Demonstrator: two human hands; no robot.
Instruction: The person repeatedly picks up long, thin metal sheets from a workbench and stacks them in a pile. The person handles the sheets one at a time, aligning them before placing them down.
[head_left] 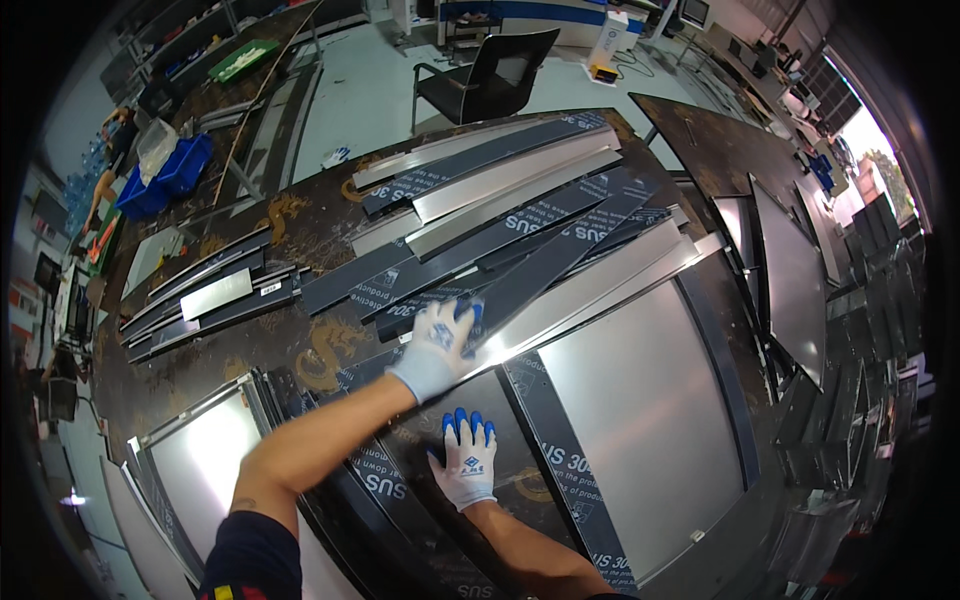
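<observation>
The long metal strip (560, 300), half bright steel and half covered in dark protective film, lies slanting across the desk (300, 345), its near end under the left hand (437, 345). That gloved hand is curled down over the strip's end, fingers bent onto it; whether it pinches the edge or only presses cannot be told. The right hand (468, 462) lies flat and spread, holding nothing, on the dark filmed frame of the large steel panel (640, 410) just below the strip.

The strip rests partly on the loose pile of similar strips (500, 190), so a pull along its length could drag neighbours askew or slide them toward the desk's far edge. Thin sheet edges could also cut through a glove, and a long strip lifted by one end is likely to sag and whip.

The strip's far end is lost among overlapping pieces. The left fingertips are hidden, and the panel at lower left (205, 470) is cut off by the forearm.
</observation>
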